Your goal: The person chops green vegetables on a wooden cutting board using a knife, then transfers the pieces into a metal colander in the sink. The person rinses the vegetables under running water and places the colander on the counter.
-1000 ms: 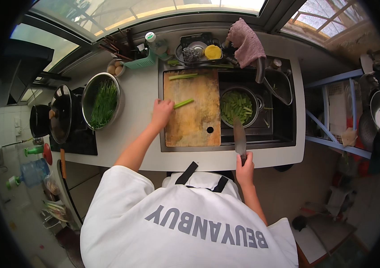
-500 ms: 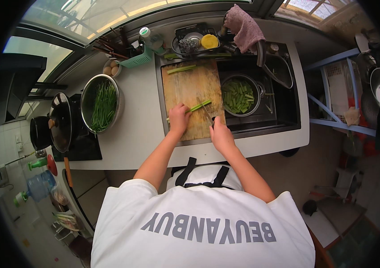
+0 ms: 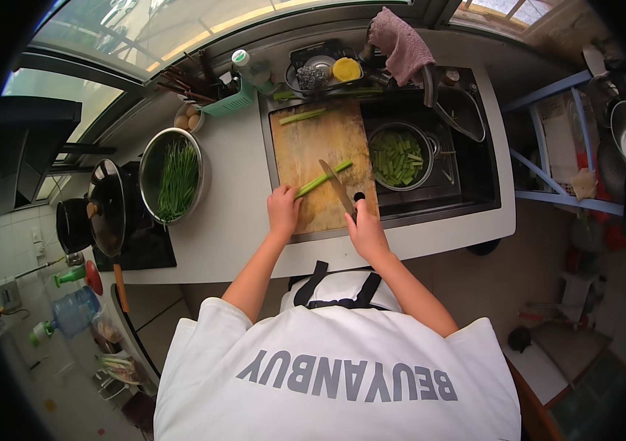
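Observation:
A green celery stalk (image 3: 322,180) lies slantwise on the wooden cutting board (image 3: 299,151), which spans the left part of the sink. My left hand (image 3: 283,211) is closed on its lower left end. In my right hand (image 3: 367,231) is a kitchen knife (image 3: 336,185) with a dark handle; its blade crosses the stalk near the middle, and I cannot tell whether it touches. Another celery piece (image 3: 302,115) rests at the board's far edge. Right of the board, a metal pot (image 3: 430,155) holds cut green pieces in the sink.
To the left stands a steel bowl (image 3: 205,184) of long thin greens, beside a lidded pan (image 3: 107,202) on the stove. Behind are eggs (image 3: 188,117), a green basket (image 3: 233,101) with chopsticks, a bottle (image 3: 252,67) and a scrubber tray (image 3: 325,88). A pink cloth (image 3: 402,45) hangs over the faucet.
My left hand has shifted back toward the stalk's lower left end. The knife has tipped over to the left, so more of its blade face shows.

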`<state>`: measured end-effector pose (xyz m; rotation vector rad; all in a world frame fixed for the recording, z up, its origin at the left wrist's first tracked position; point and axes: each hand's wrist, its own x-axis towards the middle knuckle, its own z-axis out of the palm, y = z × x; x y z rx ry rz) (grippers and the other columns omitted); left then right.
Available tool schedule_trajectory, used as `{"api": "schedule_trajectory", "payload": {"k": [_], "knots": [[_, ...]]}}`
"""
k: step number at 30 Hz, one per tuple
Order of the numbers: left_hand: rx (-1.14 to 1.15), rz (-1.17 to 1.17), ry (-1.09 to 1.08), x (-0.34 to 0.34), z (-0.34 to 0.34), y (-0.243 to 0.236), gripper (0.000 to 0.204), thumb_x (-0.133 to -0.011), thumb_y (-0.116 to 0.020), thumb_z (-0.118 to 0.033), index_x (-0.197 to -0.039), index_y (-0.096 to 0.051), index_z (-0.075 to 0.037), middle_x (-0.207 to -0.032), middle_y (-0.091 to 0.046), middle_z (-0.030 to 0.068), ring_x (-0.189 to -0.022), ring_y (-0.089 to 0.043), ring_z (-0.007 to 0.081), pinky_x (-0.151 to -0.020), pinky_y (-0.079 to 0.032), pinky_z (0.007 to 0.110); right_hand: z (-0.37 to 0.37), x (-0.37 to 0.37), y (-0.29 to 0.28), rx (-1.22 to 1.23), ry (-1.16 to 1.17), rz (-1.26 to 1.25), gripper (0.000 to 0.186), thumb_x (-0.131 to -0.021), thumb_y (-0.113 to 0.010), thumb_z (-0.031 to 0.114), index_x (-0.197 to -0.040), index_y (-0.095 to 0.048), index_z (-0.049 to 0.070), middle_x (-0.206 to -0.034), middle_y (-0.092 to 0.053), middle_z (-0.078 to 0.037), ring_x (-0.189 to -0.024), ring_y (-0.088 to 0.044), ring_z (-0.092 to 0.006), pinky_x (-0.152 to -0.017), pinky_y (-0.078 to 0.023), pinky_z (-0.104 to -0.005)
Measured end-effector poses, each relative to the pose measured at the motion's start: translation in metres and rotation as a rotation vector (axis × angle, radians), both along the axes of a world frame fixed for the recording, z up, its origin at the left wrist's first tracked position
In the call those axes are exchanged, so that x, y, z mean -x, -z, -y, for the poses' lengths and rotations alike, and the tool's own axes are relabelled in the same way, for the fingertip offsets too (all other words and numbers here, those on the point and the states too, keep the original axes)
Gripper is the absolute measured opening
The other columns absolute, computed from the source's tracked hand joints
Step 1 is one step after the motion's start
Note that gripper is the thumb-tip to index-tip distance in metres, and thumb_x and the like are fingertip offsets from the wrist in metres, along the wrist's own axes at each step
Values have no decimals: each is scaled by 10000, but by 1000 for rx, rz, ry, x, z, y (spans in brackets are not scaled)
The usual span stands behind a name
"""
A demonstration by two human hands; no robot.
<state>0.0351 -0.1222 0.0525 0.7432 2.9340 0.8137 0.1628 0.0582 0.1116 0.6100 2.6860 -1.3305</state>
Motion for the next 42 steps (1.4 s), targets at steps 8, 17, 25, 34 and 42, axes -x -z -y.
{"api": "schedule_trajectory", "payload": {"k": [8, 17, 25, 34, 42], "knots": [[-119, -3, 43, 4, 1, 19, 175, -697, -724, -62, -865, -682, -38, -848, -600, 86, -830, -564, 299, -717, -444, 403, 12, 23, 1, -105, -98, 162, 290, -936, -532, 196, -1065, -392, -22, -722, -631, -239, -708, -628, -436, -613, -498, -511], [-80, -7, 55, 6, 0, 15, 211, -683, -738, -60, -885, -684, -24, -836, -591, 105, -819, -567, 313, -712, -460, 407, 21, 48, 24, -75, -35, 209, 244, -955, -533, 210, -982, -394, 12, -710, -609, -220, -662, -606, -409, -569, -463, -494], [-18, 1, -46, -6, 25, 12, 252, -676, -770, -50, -911, -688, -14, -850, -576, 113, -819, -569, 292, -718, -475, 377, 5, 20, -3, -2, -72, 92, 259, -942, -545, 209, -997, -396, 5, -748, -614, -249, -725, -614, -438, -604, -481, -498], [-79, 87, -104, -12, -1, 16, 228, -656, -761, -42, -872, -697, -11, -818, -557, 130, -831, -554, 324, -734, -467, 405, 24, 3, -1, -52, -126, 189, 259, -929, -548, 199, -1009, -405, -1, -766, -637, -255, -746, -626, -447, -651, -503, -515], [-49, 80, -48, -6, -1, 14, 236, -647, -755, -32, -872, -692, 6, -817, -560, 137, -828, -554, 331, -726, -465, 417, 38, 21, 24, -99, -91, 158, 235, -941, -541, 182, -962, -407, -10, -696, -609, -241, -670, -610, -427, -565, -475, -491]]}}
